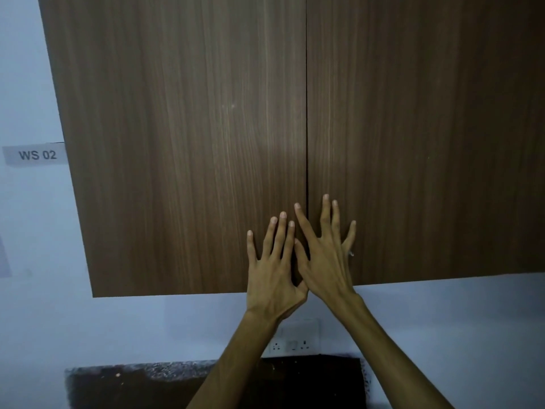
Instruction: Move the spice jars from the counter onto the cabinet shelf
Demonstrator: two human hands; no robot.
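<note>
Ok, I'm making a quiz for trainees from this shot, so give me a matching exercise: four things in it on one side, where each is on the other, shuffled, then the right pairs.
Things:
1. left hand
2. right hand
3. WS 02 label
4. wall socket

Places:
A. on the wall left of the cabinet
B. flat on the left cabinet door, fingers spread
C. on the wall below the cabinet, above the dark counter
D. spread across the seam, mostly on the right cabinet door

Pairs: 1-B, 2-D, 3-A, 4-C
</note>
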